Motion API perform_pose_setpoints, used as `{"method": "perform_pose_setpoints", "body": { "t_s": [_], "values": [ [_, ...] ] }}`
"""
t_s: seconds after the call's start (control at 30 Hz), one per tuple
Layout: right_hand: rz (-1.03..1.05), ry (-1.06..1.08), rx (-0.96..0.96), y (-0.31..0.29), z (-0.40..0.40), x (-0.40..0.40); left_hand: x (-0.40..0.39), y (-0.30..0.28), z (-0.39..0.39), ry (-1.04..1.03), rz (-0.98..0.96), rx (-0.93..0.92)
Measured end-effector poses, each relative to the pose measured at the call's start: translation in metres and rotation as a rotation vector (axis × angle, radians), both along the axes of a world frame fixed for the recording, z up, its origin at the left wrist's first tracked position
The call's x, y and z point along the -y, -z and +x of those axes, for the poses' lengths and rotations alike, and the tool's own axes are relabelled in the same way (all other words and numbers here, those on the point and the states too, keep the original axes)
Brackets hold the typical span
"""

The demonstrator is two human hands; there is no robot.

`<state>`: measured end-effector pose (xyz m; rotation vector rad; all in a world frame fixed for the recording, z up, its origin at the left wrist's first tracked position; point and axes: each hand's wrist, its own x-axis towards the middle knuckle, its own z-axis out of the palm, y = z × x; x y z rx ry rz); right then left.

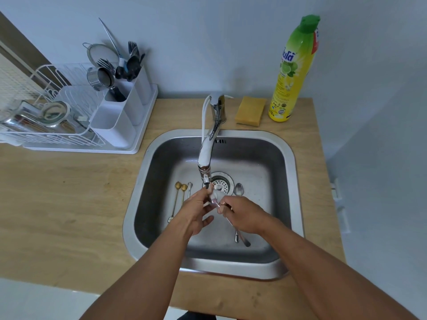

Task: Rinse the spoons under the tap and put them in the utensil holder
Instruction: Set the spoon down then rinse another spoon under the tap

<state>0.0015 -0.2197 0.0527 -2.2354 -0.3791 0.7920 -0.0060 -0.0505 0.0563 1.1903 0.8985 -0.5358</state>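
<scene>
While the right hand (242, 215) pinches a spoon (227, 218) under the tap (205, 158), the left hand (196, 211) rubs its bowl; turning it slowly should rinse both faces.

Pale blue wall (231, 42) behind wooden countertop (69, 204).

Both forearms reach forward and converge, the hands nearly meeting. The left hand (196, 211) is turned with its fingers bent forward and its thumb spread low toward the right hand. The right hand (242, 215), just beside it, is seen from the back, wrist slightly bent, fingers curled in a pinch round a thin metal handle.
</scene>
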Motion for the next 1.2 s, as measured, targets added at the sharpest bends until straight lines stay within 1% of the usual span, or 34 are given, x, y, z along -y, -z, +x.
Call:
{"method": "perform_pose_setpoints", "body": {
  "t_s": [0.17, 0.37, 0.47, 0.6, 0.7, 0.8, 0.87, 0.93, 1.07, 1.13, 1.2],
  "values": [
    [0.062, 0.085, -0.021, 0.007, -0.002, 0.000, 0.004, 0.000, -0.009, -0.014, 0.000, 0.032],
    [0.170, 0.158, -0.039, 0.013, -0.004, -0.002, 0.001, 0.000, -0.017, 0.108, 0.020, 0.041],
    [0.178, 0.168, -0.034, 0.013, -0.005, -0.004, 0.003, 0.000, -0.016, 0.130, 0.086, 0.050],
    [0.090, 0.136, -0.014, 0.015, -0.011, -0.008, 0.004, -0.002, -0.006, 0.015, 0.173, 0.020],
    [0.019, 0.135, 0.029, 0.017, -0.014, -0.011, 0.005, -0.002, 0.001, -0.030, 0.213, 0.000],
    [0.020, 0.196, 0.027, 0.015, -0.012, -0.011, 0.006, -0.003, 0.002, -0.060, 0.235, 0.006],
    [0.036, 0.219, 0.011, 0.013, -0.007, -0.011, 0.005, -0.003, 0.001, -0.075, 0.201, 0.025],
    [0.067, 0.237, -0.002, 0.011, -0.004, -0.011, 0.005, -0.003, -0.003, -0.051, 0.137, 0.054],
    [0.177, 0.232, -0.038, 0.009, -0.001, -0.008, 0.004, 0.001, -0.011, 0.095, 0.073, 0.119],
    [0.284, 0.229, -0.116, 0.008, -0.002, -0.006, 0.003, 0.000, -0.012, 0.148, 0.057, 0.139],
    [0.398, 0.248, -0.233, 0.006, -0.004, -0.004, 0.002, -0.001, -0.011, 0.150, 0.026, 0.153]
  ]
}}
